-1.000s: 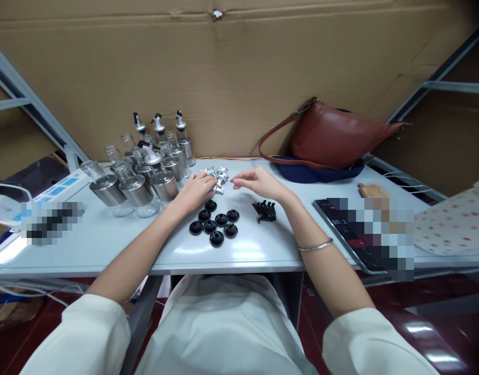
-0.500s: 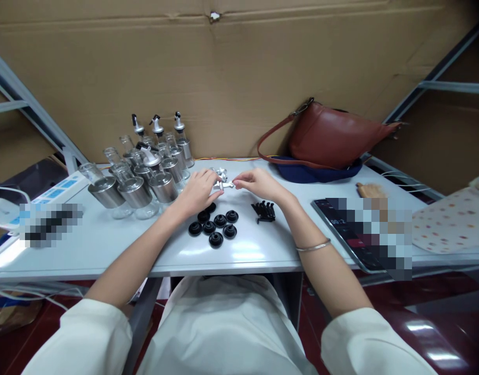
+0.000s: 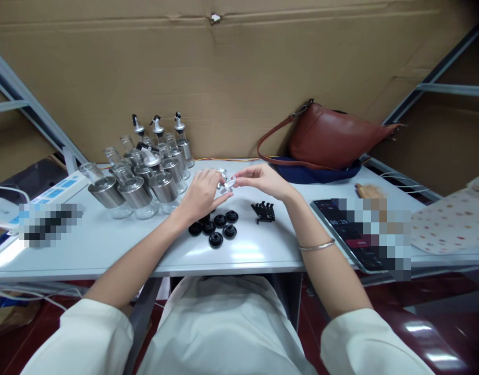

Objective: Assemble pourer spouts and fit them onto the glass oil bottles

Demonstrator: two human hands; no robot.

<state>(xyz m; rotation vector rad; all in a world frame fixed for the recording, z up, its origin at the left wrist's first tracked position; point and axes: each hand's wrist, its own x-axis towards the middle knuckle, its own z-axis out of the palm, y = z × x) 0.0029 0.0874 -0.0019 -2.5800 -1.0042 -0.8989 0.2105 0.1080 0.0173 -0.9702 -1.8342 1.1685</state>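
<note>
Your right hand (image 3: pixel 266 180) pinches a silver spout (image 3: pixel 229 184) at the fingertips, between your hands. Your left hand (image 3: pixel 202 194) curls beside it; whether it grips too, I cannot tell. Black caps (image 3: pixel 216 240) lie nearer you, left of the black levers (image 3: pixel 266 210); bottles (image 3: pixel 135 191) stand to your left.

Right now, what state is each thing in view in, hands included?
Left hand: curled at the silver piece; grip unclear
Right hand: pinching the silver piece
Silver piece: held
Black stoppers: loose, grouped on the table
Black levers: loose, clustered
Spouted bottles: spouts fitted
Other front bottles: necks open
Phone: screen lit, partly blurred
</note>
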